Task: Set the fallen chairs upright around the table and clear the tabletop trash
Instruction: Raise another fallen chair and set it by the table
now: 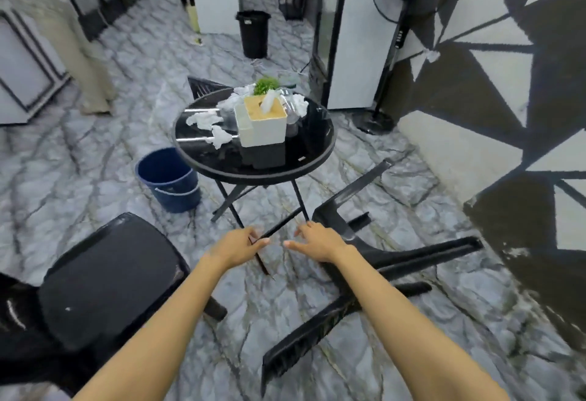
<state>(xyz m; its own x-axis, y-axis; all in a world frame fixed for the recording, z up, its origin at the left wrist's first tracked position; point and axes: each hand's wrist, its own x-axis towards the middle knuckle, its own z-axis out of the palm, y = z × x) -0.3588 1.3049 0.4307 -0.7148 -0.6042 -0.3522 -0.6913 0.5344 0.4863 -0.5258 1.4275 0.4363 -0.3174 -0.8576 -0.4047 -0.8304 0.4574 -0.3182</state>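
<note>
Two bare forearms reach forward from the bottom of the view, and both hands are empty. The left hand (pixel 236 247) has its fingers loosely curled with nothing clasped in them; the right hand (pixel 317 242) is spread, fingers apart, palm down.

Just beyond and to the right of the right hand's fingertips lies the fallen black plastic chair (pixel 374 261), tipped on its side on the floor. Its seat edge sits right beside those fingertips, though contact cannot be made out. The chair's legs run away to the right and back toward the camera, so its long axis slants from near the hands down to the lower right. The right hand is clearly the nearer one; the left would have to cross over.

Left of the left hand, well apart, stands a second black plastic chair (pixel 107 280), seat up.

Straight ahead of both hands is the round black glass-topped table (pixel 304 159), strewn with crumpled white tissues (pixel 206 120), with a dark blue plastic bucket (pixel 169 178) on the floor to its left.
</note>
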